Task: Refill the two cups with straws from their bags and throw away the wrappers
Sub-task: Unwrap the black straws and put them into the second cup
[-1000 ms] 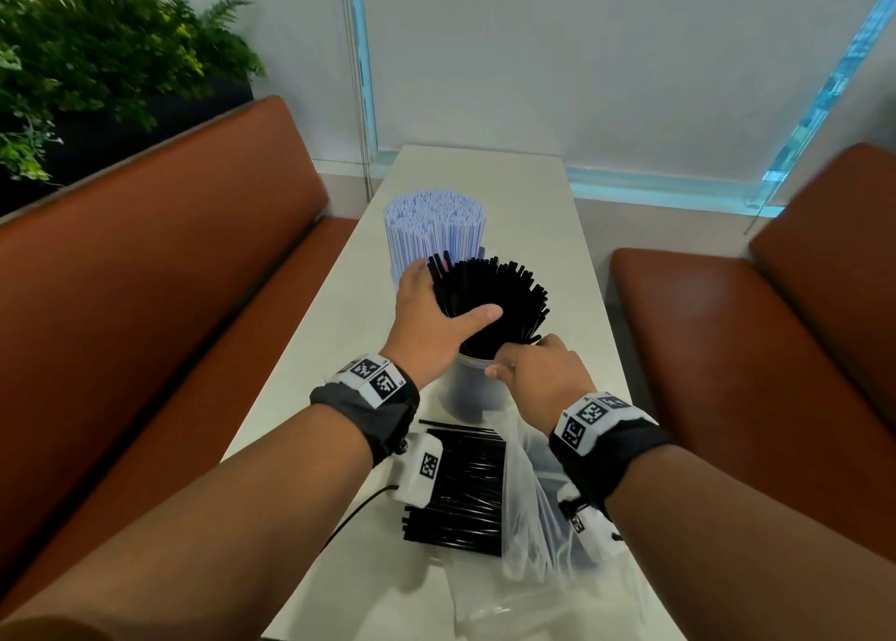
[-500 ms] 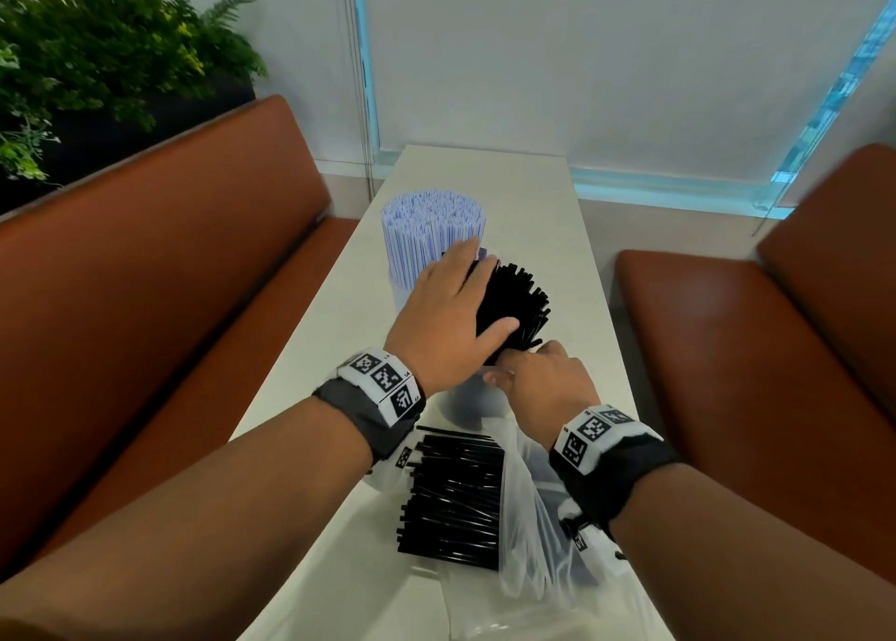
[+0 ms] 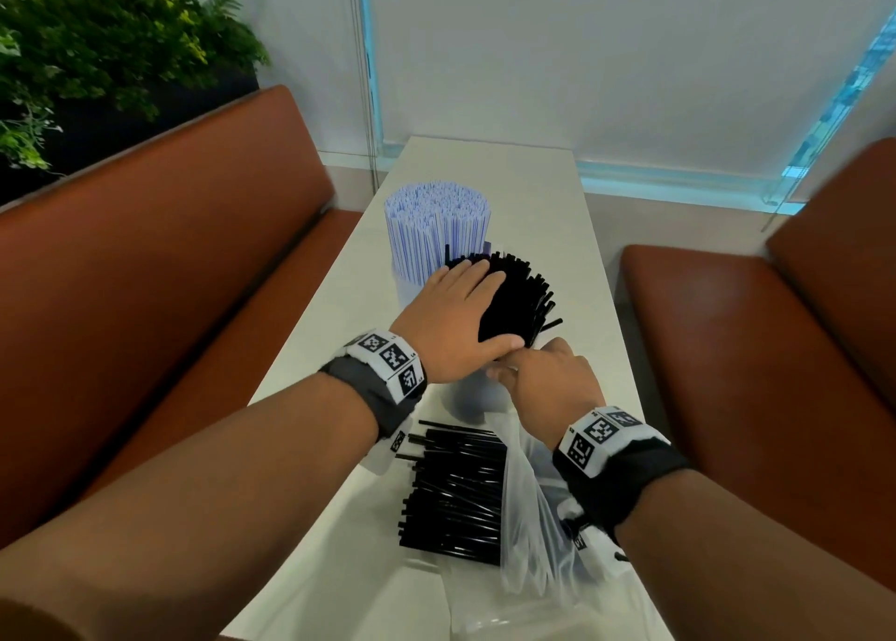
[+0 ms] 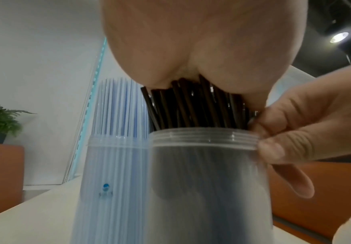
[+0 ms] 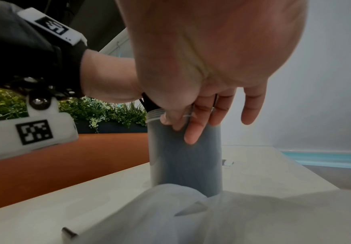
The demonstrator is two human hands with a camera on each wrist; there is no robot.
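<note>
Pressing black straws [image 3: 514, 301], left hand [image 3: 451, 325] flat

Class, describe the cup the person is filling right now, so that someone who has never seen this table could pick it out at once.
On the long white table between two brown benches stand two clear cups side by side. It is the nearer cup, under the left hand; the right hand holds its rim. Black straws fill it; its neighbour holds pale blue-striped ones.

The left hand [image 3: 451, 320] hides many black straws' [image 3: 521, 296] tops, and the clear bag [image 3: 528, 534] runs off the bottom edge.
</note>
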